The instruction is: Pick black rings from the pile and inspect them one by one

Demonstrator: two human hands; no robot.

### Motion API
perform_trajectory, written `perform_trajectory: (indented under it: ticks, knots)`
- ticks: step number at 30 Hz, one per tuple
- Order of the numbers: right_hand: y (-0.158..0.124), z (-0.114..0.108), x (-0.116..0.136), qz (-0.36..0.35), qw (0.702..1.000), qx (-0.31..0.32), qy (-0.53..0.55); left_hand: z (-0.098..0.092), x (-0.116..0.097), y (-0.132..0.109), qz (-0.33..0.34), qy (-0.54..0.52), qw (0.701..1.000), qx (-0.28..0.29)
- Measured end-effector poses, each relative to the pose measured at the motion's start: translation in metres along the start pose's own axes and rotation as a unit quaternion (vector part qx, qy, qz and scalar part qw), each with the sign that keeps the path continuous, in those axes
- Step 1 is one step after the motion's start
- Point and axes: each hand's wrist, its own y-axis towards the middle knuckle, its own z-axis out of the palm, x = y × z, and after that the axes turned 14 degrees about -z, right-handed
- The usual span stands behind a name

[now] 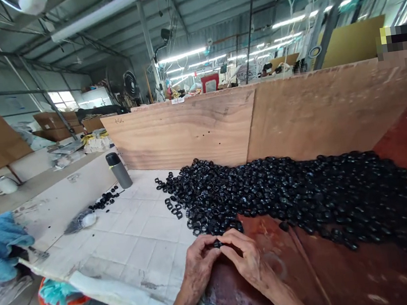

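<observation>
My left hand and my right hand meet over the near edge of the work surface. Between their thumbs and fingertips they pinch one small black ring-shaped part, mostly covered by the fingers. Just beyond the fingertips spreads a large heap of similar black ring-shaped parts, reaching from the middle of the table far to the right. A few of them lie loose at the heap's left side.
A grey bottle with a black lid stands on the white tabletop. Small black pieces lie near a plastic bag. A wooden board walls off the back. A blue cloth hangs at the left edge.
</observation>
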Motion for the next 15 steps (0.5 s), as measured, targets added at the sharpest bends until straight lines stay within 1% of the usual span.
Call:
perform_trajectory:
  ticks: [4, 8, 10, 13, 15]
  knots:
    - [-0.007, 0.009, -0.012, 0.058, 0.998, 0.003, -0.039, 0.001, 0.002, -0.002, 0.067, 0.062, 0.996, -0.002]
    - [-0.013, 0.015, -0.02, 0.04, 0.993, 0.034, -0.103, 0.002, 0.004, -0.003, 0.098, 0.09, 0.991, 0.027]
    - [-0.013, 0.016, -0.02, 0.045, 0.992, 0.01, -0.114, 0.002, 0.006, -0.002, 0.092, 0.09, 0.991, 0.03]
    - [-0.009, 0.014, -0.014, 0.047, 0.994, -0.038, -0.094, 0.001, 0.008, 0.001, 0.058, 0.074, 0.996, 0.007]
    - [-0.006, 0.01, -0.008, 0.035, 0.997, -0.021, -0.068, 0.0, 0.009, 0.002, 0.034, 0.058, 0.998, -0.015]
